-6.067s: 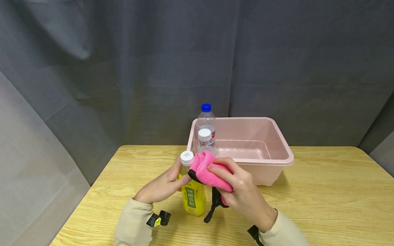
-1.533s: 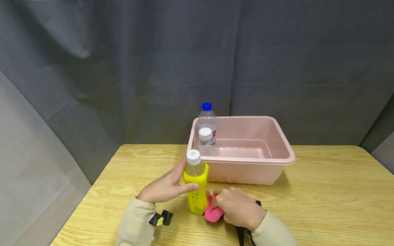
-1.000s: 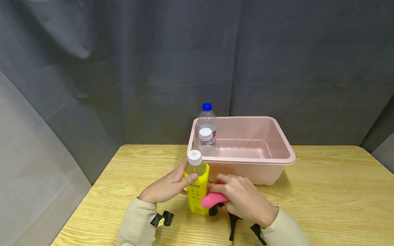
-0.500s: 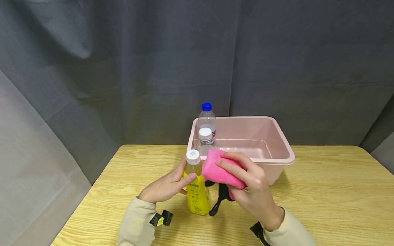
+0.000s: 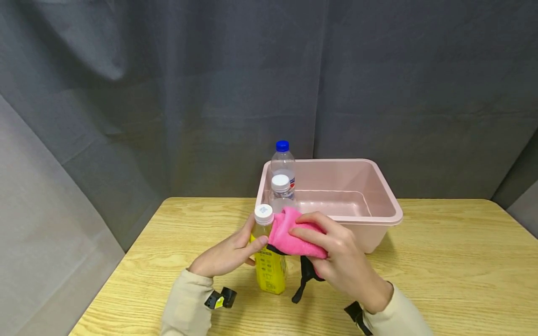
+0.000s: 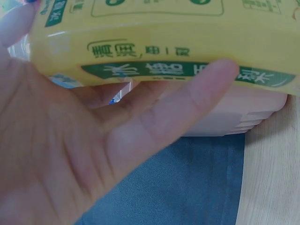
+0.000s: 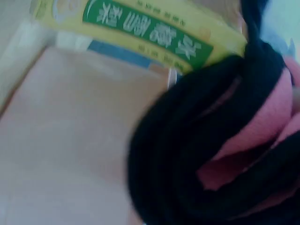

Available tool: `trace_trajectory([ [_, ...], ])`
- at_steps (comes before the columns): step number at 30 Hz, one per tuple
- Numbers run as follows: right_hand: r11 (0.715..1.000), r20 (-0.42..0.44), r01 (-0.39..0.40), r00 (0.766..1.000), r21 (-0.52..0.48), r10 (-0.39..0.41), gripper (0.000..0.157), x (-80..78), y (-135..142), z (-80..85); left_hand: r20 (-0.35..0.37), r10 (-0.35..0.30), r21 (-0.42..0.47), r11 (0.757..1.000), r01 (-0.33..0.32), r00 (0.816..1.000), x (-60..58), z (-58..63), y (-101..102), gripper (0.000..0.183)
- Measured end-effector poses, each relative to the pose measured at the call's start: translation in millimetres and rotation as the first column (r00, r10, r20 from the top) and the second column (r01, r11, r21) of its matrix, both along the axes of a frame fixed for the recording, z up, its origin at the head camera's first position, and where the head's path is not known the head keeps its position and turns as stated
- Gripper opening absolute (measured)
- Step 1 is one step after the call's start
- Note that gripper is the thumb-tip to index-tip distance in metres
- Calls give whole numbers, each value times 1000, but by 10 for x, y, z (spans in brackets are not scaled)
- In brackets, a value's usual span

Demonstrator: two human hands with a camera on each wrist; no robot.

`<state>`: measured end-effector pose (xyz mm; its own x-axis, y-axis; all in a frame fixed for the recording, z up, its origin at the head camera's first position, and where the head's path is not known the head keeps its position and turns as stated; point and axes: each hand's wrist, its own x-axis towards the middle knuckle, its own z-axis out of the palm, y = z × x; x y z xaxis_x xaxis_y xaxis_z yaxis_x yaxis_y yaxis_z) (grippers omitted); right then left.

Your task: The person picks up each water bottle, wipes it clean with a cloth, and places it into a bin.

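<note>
A drink bottle (image 5: 271, 273) with a yellow label and white cap stands on the wooden table. My left hand (image 5: 229, 252) grips it from the left, thumb across its front and the other fingers behind. In the left wrist view the thumb lies over the green-and-yellow label (image 6: 150, 28). My right hand (image 5: 342, 252) holds a folded pink cloth (image 5: 294, 238) with black trim against the bottle's upper right side. The cloth hides part of the label, and a black strap (image 5: 300, 284) dangles below it. Black trim (image 7: 178, 126) fills much of the right wrist view.
Behind the hands stands a pink plastic basin (image 5: 353, 219). Inside it, at the left end, are a clear bottle with a blue cap (image 5: 282, 146) and another clear one with a white cap (image 5: 280, 182). A dark grey curtain (image 5: 235, 93) hangs behind the table (image 5: 454, 266).
The cloth has risen from low beside the bottle to its shoulder, lately shifting slightly left. Compared with the oldest frame, the bottle is turned to another label face. My left hand keeps its hold.
</note>
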<state>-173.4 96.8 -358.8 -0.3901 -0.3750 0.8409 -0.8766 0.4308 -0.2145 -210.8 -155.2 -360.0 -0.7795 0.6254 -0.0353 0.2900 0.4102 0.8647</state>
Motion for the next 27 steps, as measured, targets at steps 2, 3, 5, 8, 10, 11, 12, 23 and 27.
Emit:
trace_trajectory([
  [2,998,14,-3,1000,58,2,47,-8,31,3,1,3,-2,1000,-3,1000,0,0,3,86],
  [3,996,35,-6,999,85,3,45,-11,48,2,2,5,-5,1000,-5,1000,2,2,4,86],
  [5,990,76,-5,997,143,-6,42,-19,79,-5,6,8,-8,1000,-8,1000,4,4,6,86],
  [8,966,155,-11,987,258,-31,39,-37,102,-47,9,14,-12,1000,-14,1000,6,6,7,86],
  [10,932,226,-38,973,359,-47,39,-54,92,-100,7,15,-10,1000,-15,1000,9,7,6,85],
  [11,911,261,-57,964,409,-57,39,-64,78,-137,6,15,-8,1000,-15,1000,11,7,7,84],
  [12,886,299,-82,952,456,-66,40,-75,60,-179,3,15,-8,1000,-15,1000,12,7,7,84],
  [23,772,420,-161,895,615,-148,43,-123,-53,-483,-12,18,-19,1000,-18,1000,19,17,31,84],
  [27,775,394,-146,908,615,-141,45,-126,-36,-433,-10,16,-16,1000,-17,1000,23,16,18,84],
])
